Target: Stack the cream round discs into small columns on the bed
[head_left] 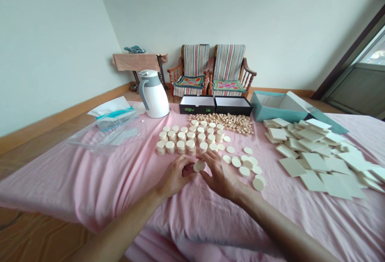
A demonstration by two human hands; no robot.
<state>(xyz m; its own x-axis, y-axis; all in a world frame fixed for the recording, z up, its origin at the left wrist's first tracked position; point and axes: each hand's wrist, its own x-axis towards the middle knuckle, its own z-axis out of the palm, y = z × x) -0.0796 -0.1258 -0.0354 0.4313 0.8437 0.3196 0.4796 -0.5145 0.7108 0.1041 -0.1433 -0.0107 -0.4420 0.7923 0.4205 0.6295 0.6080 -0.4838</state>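
Between my two hands, a few round pale wooden discs (200, 166) are gripped just above the pink cloth. My left hand (177, 176) curls its fingers and thumb around their left side. From the right, my right hand (218, 174) pinches the same discs between thumb and fingers. Right in front of the hands stand rows of short disc stacks (181, 146). Loose discs (244, 171) lie scattered to the right of my right hand. How many discs are held cannot be made out.
Square pale tiles (315, 162) are heaped at the right, near a teal box (264, 111). Small wooden pieces (231, 122) lie before two black boxes (197, 109). A white jug (158, 99), a tissue pack (116, 119) and a clear plastic case (102, 136) are at the left.
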